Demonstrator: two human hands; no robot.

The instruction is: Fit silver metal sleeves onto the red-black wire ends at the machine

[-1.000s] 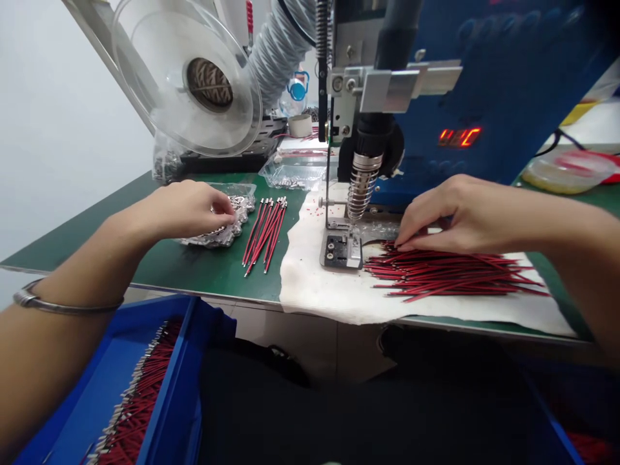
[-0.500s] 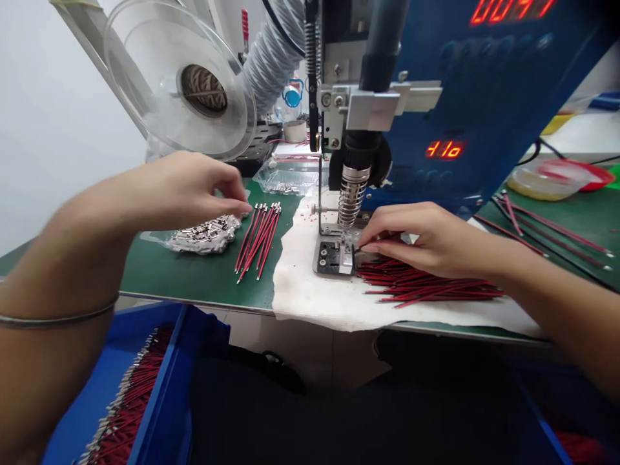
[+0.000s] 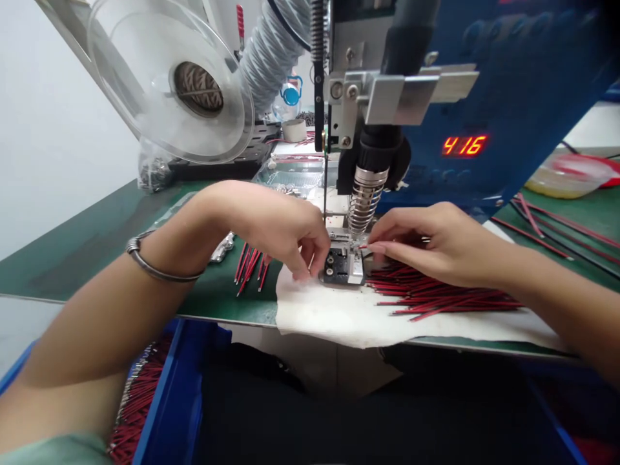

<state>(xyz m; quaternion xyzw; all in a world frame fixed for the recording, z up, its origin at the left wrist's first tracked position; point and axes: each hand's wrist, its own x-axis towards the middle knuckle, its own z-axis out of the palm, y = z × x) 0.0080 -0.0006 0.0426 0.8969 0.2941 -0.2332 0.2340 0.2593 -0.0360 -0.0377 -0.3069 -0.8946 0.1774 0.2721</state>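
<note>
My left hand [image 3: 290, 236] is curled at the left side of the small metal fixture [image 3: 343, 265], fingers pinched; what they hold is too small to name. My right hand [image 3: 426, 242] pinches one red wire at the fixture's right side, its tip pointing into the jig under the coiled heater nozzle [image 3: 364, 200]. A pile of red and black wires [image 3: 436, 294] lies on the white cloth [image 3: 339, 313] beneath my right hand. A small row of finished wires [image 3: 249, 265] lies left of the cloth, partly hidden by my left arm.
A blue machine [image 3: 508, 97] with a red display reading 416 stands behind the fixture. A clear reel [image 3: 179, 84] and a grey ribbed hose [image 3: 274, 51] are at the back left. A blue bin [image 3: 165, 400] of wires sits below the bench edge. Loose wires [image 3: 547, 223] lie far right.
My left hand left the bag of metal parts and moved right to the fixture. My right hand lifted a wire from the pile to the jig. The display changed.
</note>
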